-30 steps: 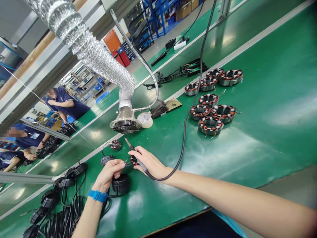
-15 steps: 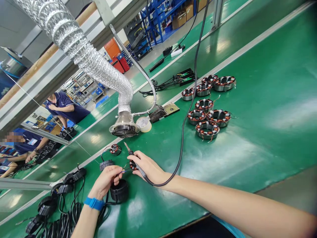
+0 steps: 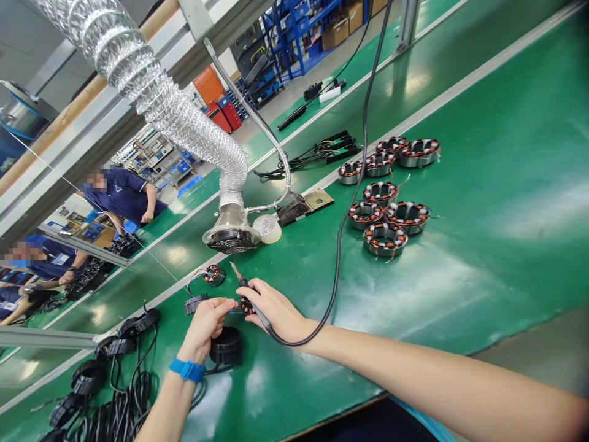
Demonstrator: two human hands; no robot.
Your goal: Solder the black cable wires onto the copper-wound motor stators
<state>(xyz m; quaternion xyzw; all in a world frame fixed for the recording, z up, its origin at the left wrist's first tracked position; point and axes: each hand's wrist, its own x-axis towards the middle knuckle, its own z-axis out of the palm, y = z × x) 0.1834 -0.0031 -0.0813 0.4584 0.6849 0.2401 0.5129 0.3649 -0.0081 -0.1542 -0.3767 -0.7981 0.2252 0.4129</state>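
Note:
My right hand is closed around a soldering iron, its bare tip pointing up and away. The same fingers also keep hold of a small wound stator, mostly covered by the hand. Beside it, my left hand, with a blue wrist strap, pinches thin wires at the stator's edge; their ends are hidden by the fingertips. Under the left hand stands a black round housing with a cable. Just beyond lie another small stator and a black cap.
A fume extraction hood hangs ahead, near a roll of tape and a soldering stand. Several larger stators sit to the right. Black cabled housings crowd the left. The iron's cord crosses the bench. Co-workers work beyond.
My left hand has moved slightly right and up, bringing its pinched fingers close against the stator. My right hand has stayed in place with the iron. A co-worker's arms have shifted.

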